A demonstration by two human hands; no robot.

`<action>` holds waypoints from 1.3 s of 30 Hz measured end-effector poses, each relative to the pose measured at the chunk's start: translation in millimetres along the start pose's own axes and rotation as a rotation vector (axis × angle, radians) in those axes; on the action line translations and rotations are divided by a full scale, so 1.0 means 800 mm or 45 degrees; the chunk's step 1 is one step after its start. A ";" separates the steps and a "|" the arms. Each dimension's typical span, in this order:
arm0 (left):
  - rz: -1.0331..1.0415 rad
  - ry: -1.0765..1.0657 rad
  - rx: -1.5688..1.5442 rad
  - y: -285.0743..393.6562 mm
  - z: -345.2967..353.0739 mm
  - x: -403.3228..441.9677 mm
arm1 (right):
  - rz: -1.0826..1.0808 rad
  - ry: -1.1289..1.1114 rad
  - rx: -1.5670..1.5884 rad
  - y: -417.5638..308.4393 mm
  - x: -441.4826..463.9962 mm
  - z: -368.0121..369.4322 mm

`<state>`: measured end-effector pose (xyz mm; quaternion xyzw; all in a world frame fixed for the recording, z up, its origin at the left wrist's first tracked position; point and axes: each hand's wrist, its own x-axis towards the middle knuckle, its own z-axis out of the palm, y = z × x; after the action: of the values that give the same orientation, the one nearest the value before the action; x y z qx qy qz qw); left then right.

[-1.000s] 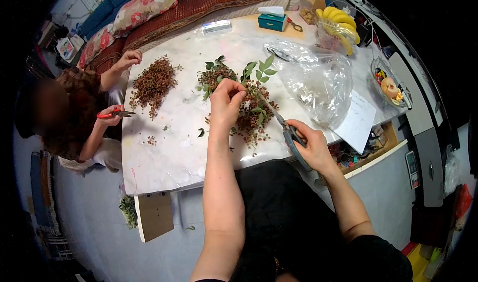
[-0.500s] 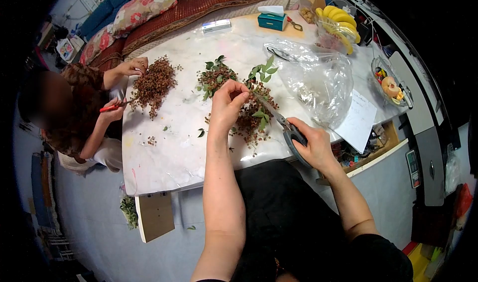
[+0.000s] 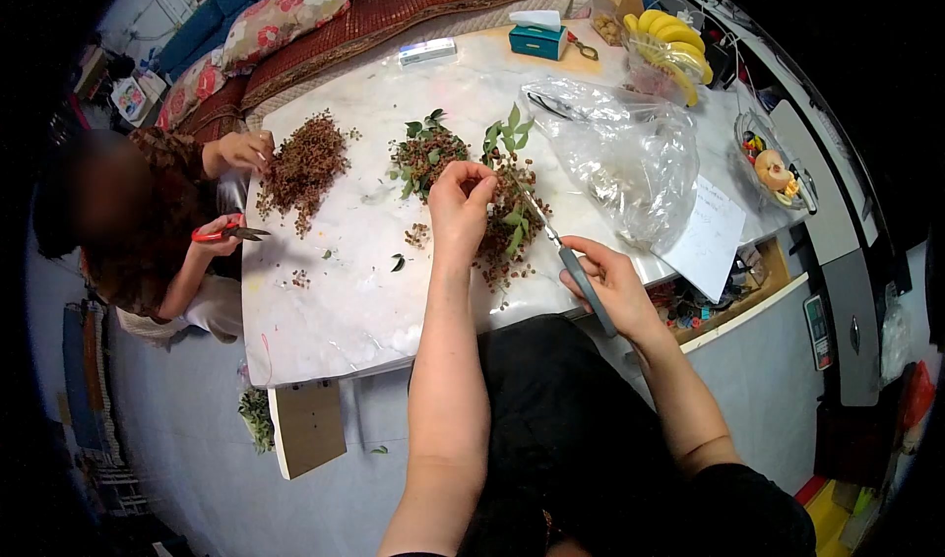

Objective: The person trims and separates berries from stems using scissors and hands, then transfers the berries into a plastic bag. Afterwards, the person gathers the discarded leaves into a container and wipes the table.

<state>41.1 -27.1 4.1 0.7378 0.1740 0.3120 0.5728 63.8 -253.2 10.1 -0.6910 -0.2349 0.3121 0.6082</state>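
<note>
My left hand [image 3: 463, 203] is closed in a pinch at a leafy sprig [image 3: 507, 134] of small reddish-brown berries that look like Sichuan peppercorns; the pinched stem is mostly hidden. In my right hand [image 3: 612, 286] are grey-handled scissors [image 3: 583, 283], seen nearly edge-on, with the blades reaching up to the sprig beside my left fingertips. Berry clusters [image 3: 507, 247] lie under and right of my left hand. Just beyond it sits another leafy berry heap [image 3: 430, 151]. A few loose berries [image 3: 417, 235] rest left of my wrist.
A co-worker's hand [image 3: 219, 237] holds red-handled pruning shears [image 3: 239, 231]; their other hand [image 3: 244, 151] touches a big berry pile [image 3: 305, 168]. A clear plastic bag [image 3: 625, 163], paper [image 3: 707, 237], tissue box [image 3: 537, 41] and bananas [image 3: 674, 40] occupy the right and back. An open drawer [image 3: 748, 306] juts out at right.
The scissors have turned edge-on in my right hand. The sprig's leaves have shifted slightly left, and my left hand moved a little right. The co-worker's shears have come away from their pile.
</note>
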 end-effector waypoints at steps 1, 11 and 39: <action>-0.074 0.025 -0.114 0.003 0.001 -0.002 | 0.000 0.000 0.001 0.003 0.000 0.000; -0.120 -0.032 -0.156 0.003 -0.009 0.000 | -0.476 0.434 -0.992 -0.001 -0.015 -0.017; -0.602 0.159 -0.657 0.005 0.014 -0.009 | 0.226 -0.201 0.895 -0.005 0.002 0.029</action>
<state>42.6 -41.1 4.6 0.4875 0.2900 0.2491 0.7850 48.3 -235.3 12.2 -0.4314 -0.0987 0.4777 0.7589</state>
